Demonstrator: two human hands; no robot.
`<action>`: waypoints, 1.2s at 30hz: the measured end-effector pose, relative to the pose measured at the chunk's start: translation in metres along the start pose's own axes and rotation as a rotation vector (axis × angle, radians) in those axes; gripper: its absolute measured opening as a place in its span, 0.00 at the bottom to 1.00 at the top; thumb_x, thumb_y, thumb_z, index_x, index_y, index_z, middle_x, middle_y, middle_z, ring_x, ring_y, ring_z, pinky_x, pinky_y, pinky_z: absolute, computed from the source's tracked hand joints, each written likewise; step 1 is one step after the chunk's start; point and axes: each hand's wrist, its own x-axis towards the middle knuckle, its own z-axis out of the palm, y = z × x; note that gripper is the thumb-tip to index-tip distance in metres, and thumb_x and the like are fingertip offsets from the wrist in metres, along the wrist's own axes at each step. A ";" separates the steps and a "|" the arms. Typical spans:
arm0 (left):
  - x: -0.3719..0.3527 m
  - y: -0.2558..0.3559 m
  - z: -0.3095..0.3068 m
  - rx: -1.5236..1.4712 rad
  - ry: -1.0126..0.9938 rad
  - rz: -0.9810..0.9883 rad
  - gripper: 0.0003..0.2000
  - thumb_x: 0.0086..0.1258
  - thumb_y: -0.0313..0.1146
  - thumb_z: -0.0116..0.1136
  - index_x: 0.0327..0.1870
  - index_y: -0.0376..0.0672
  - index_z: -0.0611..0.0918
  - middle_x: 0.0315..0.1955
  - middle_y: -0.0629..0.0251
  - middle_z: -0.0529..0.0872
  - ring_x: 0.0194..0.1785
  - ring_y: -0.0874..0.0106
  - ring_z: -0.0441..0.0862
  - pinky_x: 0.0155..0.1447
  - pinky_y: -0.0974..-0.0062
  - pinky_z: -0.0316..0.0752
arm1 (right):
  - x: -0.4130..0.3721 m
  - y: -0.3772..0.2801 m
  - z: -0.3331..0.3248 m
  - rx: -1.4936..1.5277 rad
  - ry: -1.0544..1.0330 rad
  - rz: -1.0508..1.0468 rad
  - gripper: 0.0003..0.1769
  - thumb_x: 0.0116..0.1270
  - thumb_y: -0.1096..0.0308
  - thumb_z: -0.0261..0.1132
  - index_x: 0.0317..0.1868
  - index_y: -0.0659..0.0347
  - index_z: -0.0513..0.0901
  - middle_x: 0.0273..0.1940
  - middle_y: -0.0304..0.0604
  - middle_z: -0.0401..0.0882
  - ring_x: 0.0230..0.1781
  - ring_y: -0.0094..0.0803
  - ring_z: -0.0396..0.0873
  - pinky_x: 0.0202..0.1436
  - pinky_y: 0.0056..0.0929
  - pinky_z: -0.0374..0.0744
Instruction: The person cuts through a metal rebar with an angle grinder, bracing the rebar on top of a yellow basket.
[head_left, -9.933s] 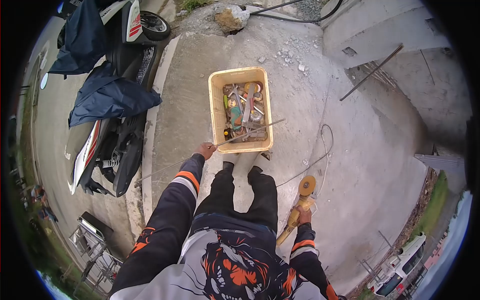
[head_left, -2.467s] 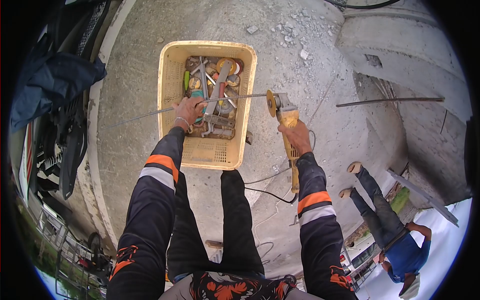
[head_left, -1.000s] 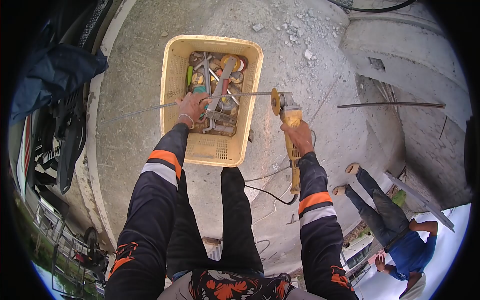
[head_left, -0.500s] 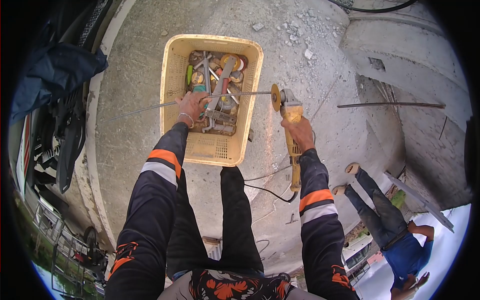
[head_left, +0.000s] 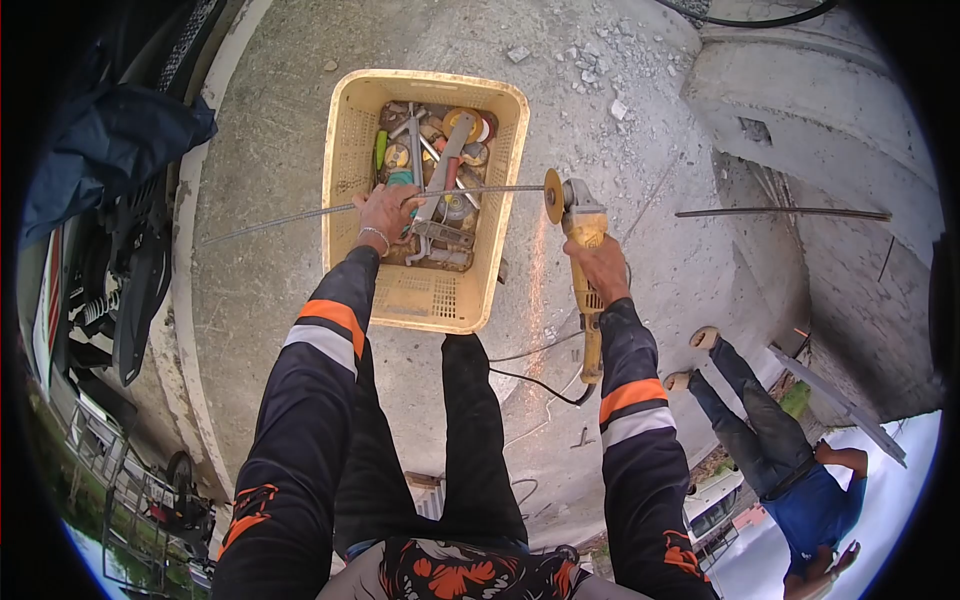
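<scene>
A long ribbed steel rebar [head_left: 290, 218] lies across a yellow plastic crate [head_left: 425, 318]. My left hand [head_left: 383, 212] is closed around the bar above the crate. In my right hand [head_left: 600, 268] is a yellow angle grinder [head_left: 587, 228], gripped by its body. The grinder's cutting disc [head_left: 553, 196] meets the right end of the rebar, and orange sparks [head_left: 537, 290] stream down from there toward my legs. Inside the crate lie a saw-like blade [head_left: 446, 165], a green-handled tool [head_left: 380, 148], several discs and other metal tools.
A black power cord [head_left: 540, 380] runs from the grinder across the concrete floor. Broken rubble [head_left: 600, 70] lies at the upper right, near a concrete ledge. Another rod [head_left: 780, 211] lies at right. A person in a blue shirt [head_left: 815, 520] stands at lower right; a motorcycle [head_left: 110, 290] is at left.
The spark stream is brighter and longer, now reaching farther down. Both hands, the rebar and the grinder stay almost in the same place.
</scene>
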 end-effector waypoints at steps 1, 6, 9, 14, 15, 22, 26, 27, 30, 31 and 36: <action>-0.002 0.002 -0.002 -0.003 -0.006 -0.011 0.18 0.79 0.51 0.61 0.51 0.45 0.87 0.45 0.59 0.90 0.51 0.51 0.84 0.63 0.55 0.72 | 0.000 -0.001 0.000 -0.001 0.006 0.004 0.37 0.50 0.49 0.77 0.53 0.70 0.87 0.49 0.61 0.90 0.51 0.55 0.90 0.56 0.44 0.85; -0.004 0.003 -0.003 -0.014 0.021 -0.031 0.19 0.79 0.53 0.61 0.53 0.46 0.87 0.47 0.60 0.91 0.53 0.52 0.84 0.64 0.54 0.72 | 0.003 -0.006 0.001 -0.002 0.024 0.010 0.37 0.50 0.48 0.77 0.54 0.70 0.86 0.50 0.62 0.90 0.51 0.54 0.90 0.56 0.44 0.84; -0.007 0.009 -0.007 -0.014 0.018 -0.059 0.19 0.78 0.53 0.62 0.53 0.47 0.88 0.47 0.62 0.91 0.54 0.52 0.84 0.64 0.54 0.71 | -0.003 -0.010 -0.002 -0.012 0.013 0.018 0.36 0.51 0.48 0.77 0.53 0.70 0.86 0.48 0.61 0.90 0.50 0.53 0.90 0.56 0.44 0.84; -0.007 0.015 -0.013 -0.003 0.028 -0.077 0.17 0.78 0.53 0.62 0.52 0.49 0.88 0.47 0.63 0.91 0.53 0.53 0.84 0.63 0.52 0.69 | -0.012 -0.006 -0.003 -0.056 -0.007 0.010 0.34 0.51 0.49 0.76 0.50 0.70 0.87 0.46 0.59 0.91 0.48 0.52 0.90 0.54 0.44 0.84; -0.009 0.019 -0.016 0.016 0.022 -0.087 0.17 0.78 0.52 0.62 0.52 0.49 0.88 0.47 0.63 0.90 0.53 0.53 0.83 0.62 0.52 0.69 | -0.012 -0.005 -0.003 -0.067 -0.007 0.016 0.34 0.51 0.49 0.76 0.50 0.70 0.87 0.46 0.58 0.91 0.48 0.52 0.90 0.53 0.44 0.85; -0.005 0.002 0.001 0.000 0.059 -0.032 0.15 0.78 0.50 0.62 0.51 0.51 0.88 0.46 0.64 0.90 0.51 0.55 0.82 0.56 0.50 0.66 | -0.005 0.012 0.004 -0.097 -0.008 0.022 0.34 0.51 0.49 0.77 0.50 0.70 0.88 0.46 0.60 0.91 0.48 0.54 0.90 0.53 0.44 0.85; -0.006 0.006 -0.003 0.013 0.070 -0.012 0.14 0.78 0.48 0.63 0.52 0.50 0.88 0.44 0.63 0.89 0.49 0.53 0.81 0.54 0.51 0.67 | -0.005 0.014 0.006 -0.081 -0.006 0.017 0.35 0.51 0.48 0.77 0.50 0.71 0.88 0.45 0.61 0.91 0.49 0.54 0.90 0.53 0.44 0.85; -0.008 0.009 -0.005 0.025 0.077 -0.016 0.14 0.78 0.48 0.63 0.51 0.49 0.88 0.44 0.62 0.89 0.49 0.53 0.81 0.54 0.51 0.68 | -0.007 0.012 0.005 -0.071 -0.004 0.017 0.35 0.51 0.48 0.77 0.50 0.71 0.88 0.45 0.61 0.91 0.48 0.54 0.90 0.53 0.44 0.85; -0.006 0.005 -0.002 0.018 0.092 -0.006 0.14 0.77 0.48 0.63 0.51 0.49 0.88 0.43 0.61 0.89 0.49 0.52 0.81 0.54 0.51 0.69 | -0.006 0.011 0.004 -0.075 0.003 -0.013 0.35 0.51 0.48 0.77 0.50 0.71 0.88 0.45 0.61 0.91 0.48 0.54 0.91 0.53 0.44 0.85; -0.006 0.006 -0.003 0.008 0.095 0.001 0.14 0.77 0.48 0.64 0.51 0.49 0.88 0.43 0.61 0.89 0.49 0.52 0.81 0.54 0.51 0.69 | -0.007 0.009 0.004 -0.069 0.006 -0.014 0.35 0.51 0.48 0.77 0.50 0.70 0.88 0.45 0.60 0.91 0.47 0.54 0.91 0.52 0.44 0.85; -0.007 0.010 -0.006 -0.006 0.057 -0.034 0.15 0.76 0.49 0.64 0.51 0.49 0.88 0.43 0.61 0.89 0.49 0.52 0.81 0.55 0.51 0.70 | -0.008 -0.007 -0.003 -0.031 0.014 -0.028 0.35 0.51 0.47 0.76 0.49 0.70 0.88 0.45 0.60 0.91 0.47 0.54 0.90 0.53 0.44 0.85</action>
